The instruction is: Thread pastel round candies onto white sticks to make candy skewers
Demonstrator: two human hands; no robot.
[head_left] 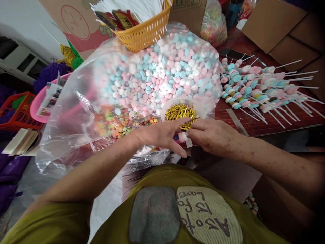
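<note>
My left hand [165, 135] reaches in with its index finger and thumb stretched apart; its other fingers are mostly hidden. In the gap between my hands is a small pale pink and white marshmallow [182, 137], with a dark blue bit beside it. My right hand [212, 135] is closed, its fingertips pinched at the marshmallow's right side. Just beyond both hands stands a translucent tub [200, 106] holding gold twist ties [180, 112]. A large clear bag of pink, blue and white marshmallows [152, 78] lies behind, with colourful ring-shaped pieces [122, 125] nearer me.
Marshmallow skewers [254, 88] are piled on the dark red table [220, 122] to the right, white sticks pointing outward. An orange basket [144, 35] of white sticks rests behind the bag. Cardboard boxes [274, 23] stand at the back. A pink basin [38, 105] is at left.
</note>
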